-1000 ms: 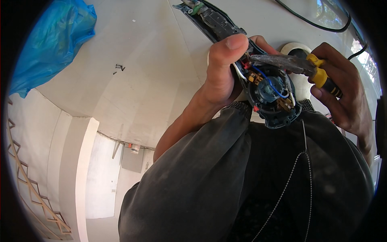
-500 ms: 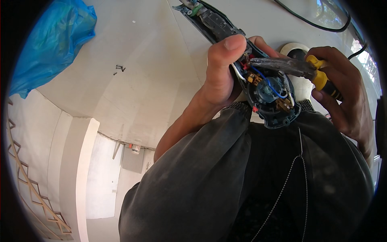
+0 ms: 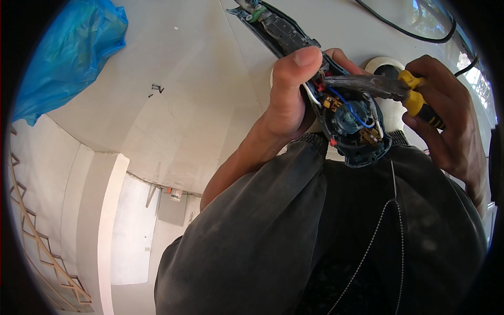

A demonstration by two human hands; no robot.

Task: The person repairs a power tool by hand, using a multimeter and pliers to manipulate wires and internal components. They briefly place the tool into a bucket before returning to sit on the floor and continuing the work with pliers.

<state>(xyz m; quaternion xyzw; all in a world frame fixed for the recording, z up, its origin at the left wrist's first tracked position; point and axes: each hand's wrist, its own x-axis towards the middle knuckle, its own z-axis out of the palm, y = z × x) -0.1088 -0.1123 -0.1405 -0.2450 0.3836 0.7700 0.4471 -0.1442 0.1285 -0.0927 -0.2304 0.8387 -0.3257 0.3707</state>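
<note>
My left hand [image 3: 291, 84] is wrapped round an opened power tool [image 3: 346, 118], a long dark casing whose inner parts lie bare. White, red and blue wires, brass-coloured brush fittings and a round motor end show in it. My right hand [image 3: 446, 115] grips a pair of pliers [image 3: 373, 85] with yellow and black handles. Their worn metal jaws point left and reach in among the wires near a red part, close to my left thumb. What exactly lies between the jaw tips is too small to tell. The tool is held above my lap, tilted.
Several small dark screws [image 3: 157, 89] lie on the pale floor [image 3: 199, 105]. A blue plastic bag [image 3: 73, 58] is at the far left. A black cable [image 3: 409, 34] curves across the upper right. A beaded chain [image 3: 401, 231] hangs over my dark trousers [image 3: 252, 226].
Almost nothing differs. The pliers and my right hand have shifted very slightly, and the chain has swung a little to the right.
</note>
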